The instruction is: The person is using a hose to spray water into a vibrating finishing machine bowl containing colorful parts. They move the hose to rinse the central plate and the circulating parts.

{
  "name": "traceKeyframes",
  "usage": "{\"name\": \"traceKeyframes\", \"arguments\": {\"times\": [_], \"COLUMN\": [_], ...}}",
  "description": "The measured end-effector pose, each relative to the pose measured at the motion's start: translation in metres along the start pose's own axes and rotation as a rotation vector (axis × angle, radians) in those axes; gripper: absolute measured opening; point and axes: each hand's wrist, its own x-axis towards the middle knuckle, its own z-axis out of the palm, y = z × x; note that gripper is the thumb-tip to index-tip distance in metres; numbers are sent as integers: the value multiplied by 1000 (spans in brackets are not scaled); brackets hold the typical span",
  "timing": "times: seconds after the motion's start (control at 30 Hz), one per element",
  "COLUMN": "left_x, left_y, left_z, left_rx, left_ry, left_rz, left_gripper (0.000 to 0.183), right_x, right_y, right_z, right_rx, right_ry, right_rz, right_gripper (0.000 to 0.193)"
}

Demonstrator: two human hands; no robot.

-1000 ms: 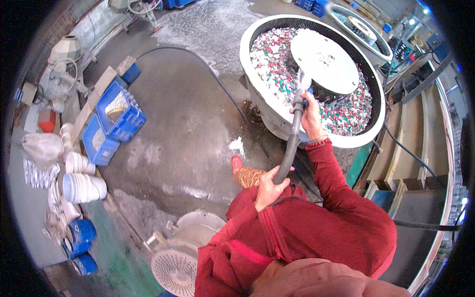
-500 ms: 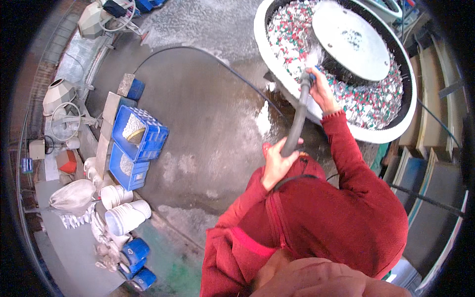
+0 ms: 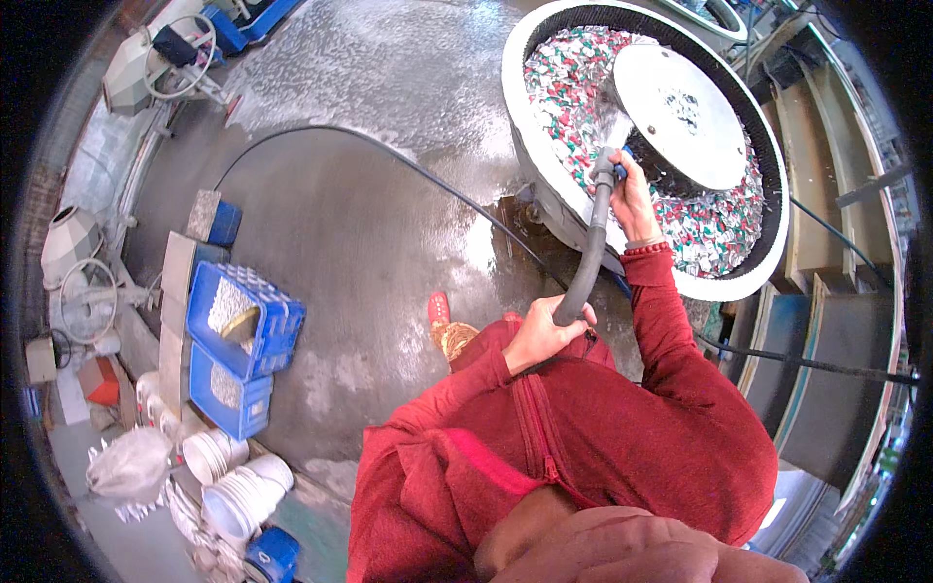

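A thick grey hose (image 3: 589, 260) is in both my hands. My right hand (image 3: 633, 199) wraps around it close to the nozzle, where a blue part shows at the fingers. Farther back, my left hand (image 3: 546, 332) grips the hose in front of my body. Water sprays from the nozzle into a large round white tub (image 3: 517, 131) with a dark ribbed inner wall. The tub holds a ring of small red, green, white and silvery pieces (image 3: 569, 92). At its centre sits a pale round lid (image 3: 675, 107), apart from my hands.
Two blue crates (image 3: 282, 335) with white pellets stand at the left. White buckets (image 3: 243, 496) and a blue container (image 3: 272, 554) lie nearer. A black hose (image 3: 389, 155) curves over the wet floor. Troughs (image 3: 807, 340) line the right, and two faceted drums (image 3: 73, 243) the far left.
My view has shifted, so the crates sit farther left and lower. My left foot now shows on the floor. Both hands keep their hold on the hose, and water still sprays into the tub.
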Motion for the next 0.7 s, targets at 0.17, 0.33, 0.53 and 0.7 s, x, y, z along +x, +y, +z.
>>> {"name": "traceKeyframes", "arguments": {"times": [0.17, 0.33, 0.53, 0.7], "left_x": [-5, 2, 2, 2], "left_y": [16, 26, 44, 54], "left_z": [-62, -111, -153, -161], "left_rx": [-9, -61, 30, 102], "left_ry": [-45, -82, -277, -398], "left_rz": [90, 4, 39, 99], "left_gripper": [4, 4, 4, 7], "right_x": [7, 36, 10, -40], "right_y": [1, 35, 43, 39], "right_z": [73, 82, 72, 66], "right_rx": [13, -9, 88, 136], "right_ry": [41, 124, 338, 449], "right_rz": [-120, -101, -206, -310], "right_gripper": [19, 23, 27, 26]}}
